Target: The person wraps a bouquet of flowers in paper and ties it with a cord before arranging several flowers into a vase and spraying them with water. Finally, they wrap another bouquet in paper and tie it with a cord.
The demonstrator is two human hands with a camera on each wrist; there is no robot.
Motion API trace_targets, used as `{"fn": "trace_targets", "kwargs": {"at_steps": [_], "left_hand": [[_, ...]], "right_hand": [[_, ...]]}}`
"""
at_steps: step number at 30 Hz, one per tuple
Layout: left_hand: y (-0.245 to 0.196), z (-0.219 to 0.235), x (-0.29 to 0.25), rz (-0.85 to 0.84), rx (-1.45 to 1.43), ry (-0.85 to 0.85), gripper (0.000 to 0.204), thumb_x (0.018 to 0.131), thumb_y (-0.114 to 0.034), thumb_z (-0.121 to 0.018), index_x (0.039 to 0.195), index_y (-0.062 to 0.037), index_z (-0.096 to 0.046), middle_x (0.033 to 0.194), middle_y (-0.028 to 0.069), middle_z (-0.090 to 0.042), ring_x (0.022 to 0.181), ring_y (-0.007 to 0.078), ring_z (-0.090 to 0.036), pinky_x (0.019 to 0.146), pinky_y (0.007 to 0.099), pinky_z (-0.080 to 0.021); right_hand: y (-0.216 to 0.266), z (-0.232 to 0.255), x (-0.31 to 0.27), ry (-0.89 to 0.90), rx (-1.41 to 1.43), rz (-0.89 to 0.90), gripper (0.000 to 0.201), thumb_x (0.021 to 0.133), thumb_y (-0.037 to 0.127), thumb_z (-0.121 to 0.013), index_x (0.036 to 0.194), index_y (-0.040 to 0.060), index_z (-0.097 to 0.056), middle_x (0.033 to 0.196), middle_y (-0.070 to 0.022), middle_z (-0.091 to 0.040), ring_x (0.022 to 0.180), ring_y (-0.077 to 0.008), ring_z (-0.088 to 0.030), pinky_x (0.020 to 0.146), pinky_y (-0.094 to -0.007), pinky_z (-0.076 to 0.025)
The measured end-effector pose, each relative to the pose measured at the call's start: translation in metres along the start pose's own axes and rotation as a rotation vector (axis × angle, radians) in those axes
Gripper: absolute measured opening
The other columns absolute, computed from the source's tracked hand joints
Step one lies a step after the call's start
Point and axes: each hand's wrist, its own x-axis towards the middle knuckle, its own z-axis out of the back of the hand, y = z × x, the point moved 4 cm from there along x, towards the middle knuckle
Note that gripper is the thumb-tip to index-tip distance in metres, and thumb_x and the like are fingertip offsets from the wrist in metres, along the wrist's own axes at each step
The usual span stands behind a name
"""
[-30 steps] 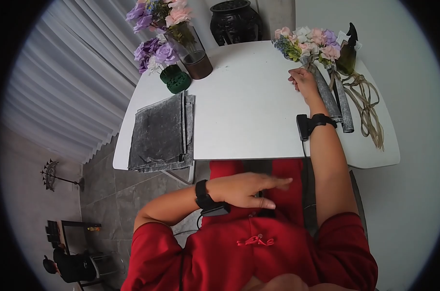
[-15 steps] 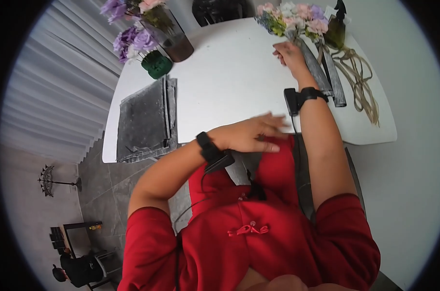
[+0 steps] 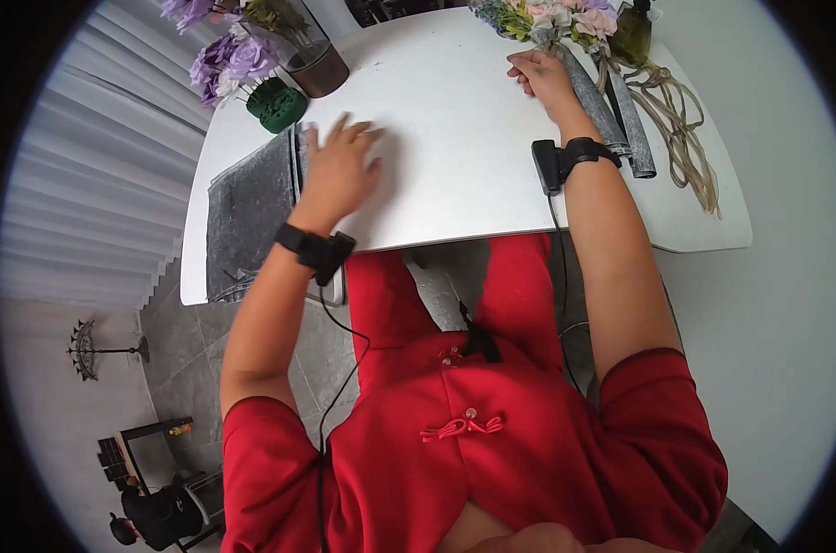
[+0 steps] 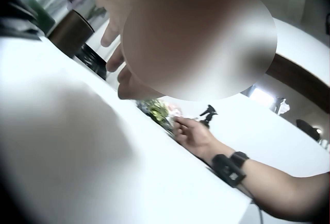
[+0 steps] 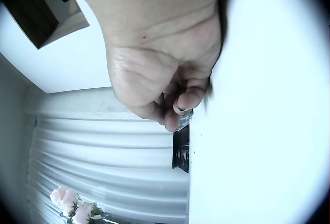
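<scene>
Head view: at the far left a pale curtain (image 3: 105,157) hung in folds, and below it stood a dark candle stand (image 3: 84,350), with a seated person (image 3: 160,511) in dark clothes further down. Purple flowers (image 3: 217,66) rose from a green base (image 3: 277,106) at the table's back left, and a vase (image 3: 318,72) with a dark lower band stood just beside it. In front of these, the stack of dark grey sheets (image 3: 247,207) lay flat along the left part of the white table (image 3: 455,138). The left hand (image 3: 341,175) was over the right edge of that stack, its fingers spread apart and slightly blurred; I could not tell whether they touched the sheets. A soft shadow fell on the tabletop to its right. Further right, the right hand (image 3: 544,83) rested low at the tabletop, palm turned inward, its fingers loosely curled. Just beside it lay a bouquet (image 3: 588,97) with its stems wrapped in grey, and next to that a second wrapped bouquet (image 3: 635,129). Behind them stood a green spray bottle (image 3: 631,39), and tan ribbons (image 3: 680,138) trailed loosely near the table's right edge.
</scene>
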Motion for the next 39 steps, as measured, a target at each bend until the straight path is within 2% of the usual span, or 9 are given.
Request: {"fn": "trace_targets", "kwargs": {"at_steps": [2,6,9,10,14,23,26,31,39], "left_hand": [[0.028,-0.004,-0.016,0.139,0.277,0.134,0.048,0.08,-0.019,-0.058,0.127,-0.016,-0.052,0.138,0.0083,-0.043,0.135,0.0318,-0.029,0.104,0.0664,-0.02],[0.065,-0.015,-0.04,0.353,0.237,0.248,0.052,0.082,-0.017,-0.048,0.133,-0.0183,-0.047,0.144,0.0103,-0.036,0.136,0.0397,-0.023,0.102,0.0684,-0.02],[0.087,-0.024,-0.056,0.352,0.102,0.193,0.052,0.082,-0.017,-0.049,0.134,-0.0177,-0.046,0.143,0.0099,-0.036,0.135,0.041,-0.024,0.099,0.0676,-0.028],[0.096,-0.028,-0.06,0.33,0.129,0.185,0.051,0.082,-0.015,-0.048,0.134,-0.0164,-0.046,0.143,0.0095,-0.036,0.134,0.0419,-0.027,0.099,0.0617,-0.035],[0.101,-0.02,-0.07,0.328,0.104,0.185,0.053,0.081,-0.007,-0.048,0.134,-0.0106,-0.044,0.141,0.0137,-0.038,0.128,0.0434,-0.035,0.105,0.0458,-0.034],[0.118,-0.003,-0.045,0.261,0.083,0.27,0.042,0.084,-0.019,-0.053,0.126,-0.011,-0.052,0.134,0.0149,-0.046,0.119,0.0394,-0.045,0.1,0.0458,-0.039],[0.071,0.033,0.003,0.131,-0.265,0.097,0.04,0.082,-0.027,-0.06,0.118,-0.0087,-0.059,0.12,0.0156,-0.057,0.109,0.0309,-0.056,0.092,0.0385,-0.044],[0.041,0.009,0.071,0.143,-0.917,0.013,0.032,0.089,-0.023,-0.056,0.113,-0.0027,-0.061,0.101,0.0101,-0.066,0.091,0.0206,-0.064,0.078,0.0307,-0.05],[0.048,-0.07,0.087,0.528,-1.595,-0.051,0.023,0.095,-0.022,-0.049,0.099,-0.0006,-0.057,0.08,0.006,-0.059,0.069,0.0151,-0.058,0.061,0.0288,-0.051]], "right_hand": [[0.003,-0.001,-0.002,-0.008,-0.004,-0.007,0.02,0.086,0.018,-0.061,0.097,0.0015,-0.062,0.077,-0.0037,-0.063,0.054,-0.0043,-0.045,0.047,-0.0191,-0.039],[0.001,-0.001,-0.002,-0.004,0.027,-0.01,0.02,0.087,0.019,-0.061,0.098,0.0017,-0.061,0.077,-0.0031,-0.062,0.055,-0.0035,-0.045,0.047,-0.0179,-0.038],[0.0,0.001,-0.001,-0.008,0.018,-0.006,0.02,0.087,0.019,-0.062,0.097,0.0019,-0.062,0.077,-0.0028,-0.062,0.056,-0.0035,-0.045,0.048,-0.0179,-0.038],[0.0,0.001,-0.001,-0.01,0.015,-0.007,0.02,0.087,0.019,-0.062,0.097,0.0019,-0.062,0.077,-0.0028,-0.062,0.056,-0.0035,-0.045,0.048,-0.0179,-0.038],[0.0,0.001,-0.001,-0.012,0.008,-0.019,0.02,0.088,0.019,-0.061,0.098,0.002,-0.062,0.077,-0.0025,-0.062,0.059,-0.0035,-0.046,0.049,-0.0178,-0.038],[0.002,0.002,-0.001,-0.007,-0.015,-0.012,0.02,0.086,0.018,-0.061,0.1,0.0024,-0.063,0.08,-0.0046,-0.065,0.058,-0.0037,-0.046,0.049,-0.0187,-0.04],[0.001,0.002,-0.001,-0.007,-0.018,-0.017,0.021,0.087,0.018,-0.061,0.1,0.0024,-0.063,0.08,-0.0044,-0.064,0.057,-0.0036,-0.046,0.048,-0.0182,-0.039],[-0.002,0.004,0.001,-0.002,-0.02,-0.007,0.02,0.088,0.019,-0.061,0.099,0.0026,-0.063,0.079,-0.0043,-0.064,0.054,-0.0039,-0.045,0.047,-0.0181,-0.038],[0.002,0.002,0.001,0.007,-0.016,-0.075,0.018,0.089,0.016,-0.057,0.097,0.001,-0.063,0.074,-0.0033,-0.06,0.054,-0.0049,-0.047,0.046,-0.0183,-0.039]]}}
